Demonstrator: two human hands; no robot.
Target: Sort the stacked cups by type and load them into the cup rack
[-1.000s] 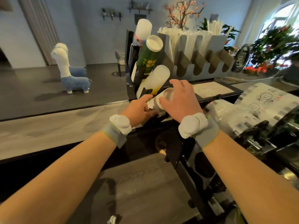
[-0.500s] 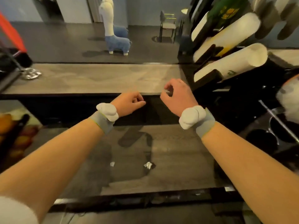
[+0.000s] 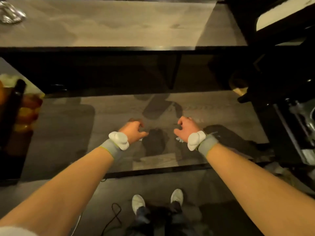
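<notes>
Grey wood-grain counter (image 3: pixel 110 116), left hand (image 3: pixel 132 131), right hand (image 3: pixel 186 128), empty, curled

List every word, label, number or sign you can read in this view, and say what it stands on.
None can be read. The wooden counter, the lower shelf, the wristbands, the white shoes and the blurred dark machine at right show no lettering.

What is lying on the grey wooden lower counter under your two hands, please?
Beneath the left hand and right hand, the grey wooden lower counter shows shadows and small pale scraps. Both hands look empty; anything directly under the palms is covered.
</notes>
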